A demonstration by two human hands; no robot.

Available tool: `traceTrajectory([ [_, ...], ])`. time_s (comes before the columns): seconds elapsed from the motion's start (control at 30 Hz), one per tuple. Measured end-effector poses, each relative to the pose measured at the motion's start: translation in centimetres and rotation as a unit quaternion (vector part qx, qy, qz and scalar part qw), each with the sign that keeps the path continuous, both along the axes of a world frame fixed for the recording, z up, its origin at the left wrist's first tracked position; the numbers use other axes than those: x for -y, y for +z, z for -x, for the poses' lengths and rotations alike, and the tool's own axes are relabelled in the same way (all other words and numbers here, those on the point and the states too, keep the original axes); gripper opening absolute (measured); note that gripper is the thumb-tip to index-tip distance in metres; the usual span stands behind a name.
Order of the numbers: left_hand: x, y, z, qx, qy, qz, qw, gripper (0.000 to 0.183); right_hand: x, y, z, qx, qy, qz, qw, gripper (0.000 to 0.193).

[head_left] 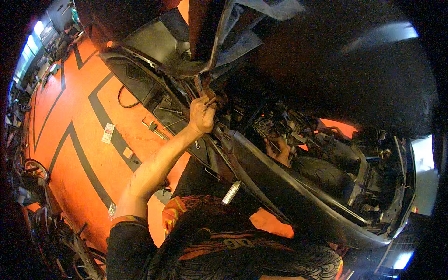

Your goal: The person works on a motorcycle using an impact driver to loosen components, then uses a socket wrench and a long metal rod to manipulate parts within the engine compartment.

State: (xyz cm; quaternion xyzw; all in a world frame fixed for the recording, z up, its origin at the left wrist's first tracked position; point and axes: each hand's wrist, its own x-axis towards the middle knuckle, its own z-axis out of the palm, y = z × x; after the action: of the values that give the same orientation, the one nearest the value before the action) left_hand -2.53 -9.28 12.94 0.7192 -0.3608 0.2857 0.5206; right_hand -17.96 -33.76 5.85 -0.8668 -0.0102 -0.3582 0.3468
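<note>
I lean over a dark car fender (275, 170) beside an open engine bay. My left hand (203, 115) is closed in a fist at the bay's rear corner, by a rusty-brown bracket (203, 84) near the base of the raised hood (354, 60). What its fingers grip is hidden. Deeper among dark engine parts (291, 119) is my right hand (279, 151), only partly showing; its fingers are lost in shadow, and I cannot tell what they touch. A small ring-ended wrench (197, 145) lies just below my left wrist.
Metal tools (170, 111) and a tool with orange parts (150, 125) lie left of my forearm. A ribbed silvery cylinder (231, 192) is near the fender's side. The floor (70, 154) is orange with dark stripes; a motorcycle (70, 242) stands lower left.
</note>
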Motion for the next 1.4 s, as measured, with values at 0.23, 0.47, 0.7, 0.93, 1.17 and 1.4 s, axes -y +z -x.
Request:
traceTrajectory([
  [0.23,-0.4,-0.2,-0.4,0.03,0.002,-0.047,0.998,0.011,0.7,0.7,-0.2,0.042,0.048,0.01,0.998,0.015],
  [0.47,-1.3,0.6,0.3,0.006,0.012,-0.03,0.999,0.013,-0.6,4.0,-1.2,-0.057,0.052,0.035,0.996,0.015],
  [0.7,-0.6,0.3,0.2,-0.008,0.004,-0.028,1.0,0.013,0.3,4.6,-2.2,-0.086,0.081,-0.009,0.993,0.014],
  [0.93,-1.0,-1.2,-0.5,-0.008,0.032,-0.038,0.999,0.014,-1.3,8.6,-5.5,-0.125,0.056,0.192,0.972,0.029],
  [1.17,-0.5,0.4,0.0,-0.023,0.008,-0.054,0.998,0.017,-0.9,8.0,-6.0,-0.124,0.072,0.168,0.975,0.025],
  [1.4,-0.8,-0.5,-0.4,0.037,0.042,-0.048,0.997,0.016,-0.9,3.3,-2.2,0.036,0.055,0.068,0.996,0.016],
])
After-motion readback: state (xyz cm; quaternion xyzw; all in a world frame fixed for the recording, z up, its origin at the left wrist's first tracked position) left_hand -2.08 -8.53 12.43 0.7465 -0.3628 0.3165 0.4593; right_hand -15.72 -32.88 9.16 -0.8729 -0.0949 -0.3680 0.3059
